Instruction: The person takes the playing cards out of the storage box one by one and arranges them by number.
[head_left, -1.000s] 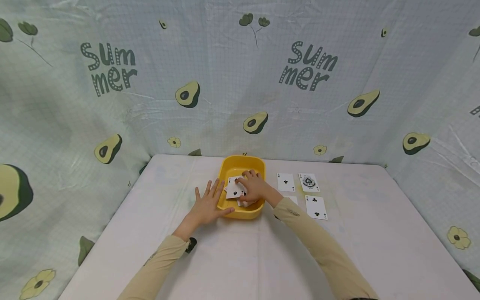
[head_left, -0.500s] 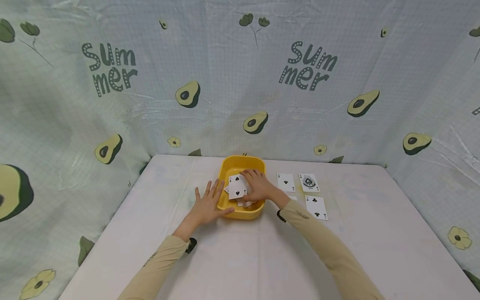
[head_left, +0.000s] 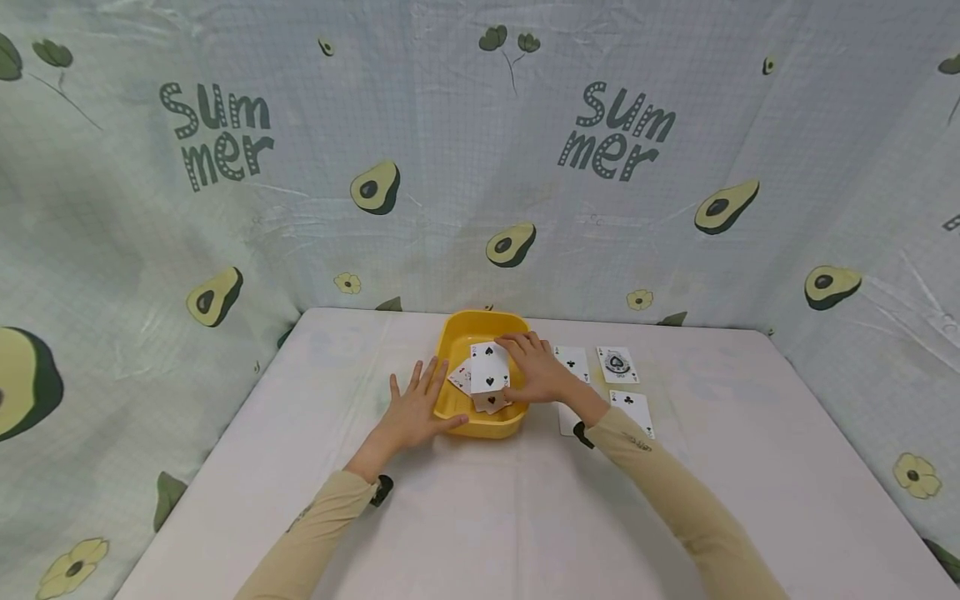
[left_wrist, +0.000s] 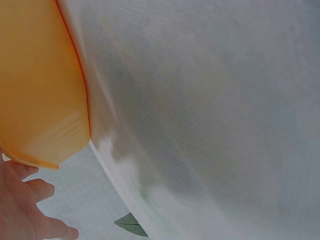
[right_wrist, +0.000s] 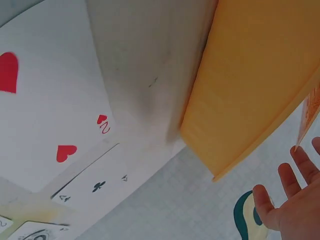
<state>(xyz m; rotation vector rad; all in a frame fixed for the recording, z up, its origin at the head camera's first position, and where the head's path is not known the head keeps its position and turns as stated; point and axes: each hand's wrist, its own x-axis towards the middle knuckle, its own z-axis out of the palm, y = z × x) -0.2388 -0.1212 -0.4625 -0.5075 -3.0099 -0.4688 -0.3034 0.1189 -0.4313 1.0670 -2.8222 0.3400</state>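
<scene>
In the head view, my right hand (head_left: 536, 368) pinches a spade playing card (head_left: 489, 367) over the yellow plastic bin (head_left: 483, 317). A card's edge also shows at its fingertips in the right wrist view. Beneath that card, more playing cards (head_left: 460, 377) lie in a loose pile inside the bin. My left hand (head_left: 412, 414) rests at the bin's left front rim, fingers spread and straight, thumb along the front. From the left wrist, its fingers (left_wrist: 42, 190) show right beside the rim.
Right of the bin lie the ace of clubs (head_left: 572, 358), the ornate ace of spades (head_left: 618, 365) and the two of clubs (head_left: 632, 408). A two of hearts (right_wrist: 45, 100), partly covered by my right wrist in the head view, lies nearer. A printed curtain (head_left: 450, 125) surrounds the white-covered table (head_left: 465, 517).
My right hand has drawn the spade card up and to the right off the pile, uncovering cards beneath it. My left hand has stayed in place.
</scene>
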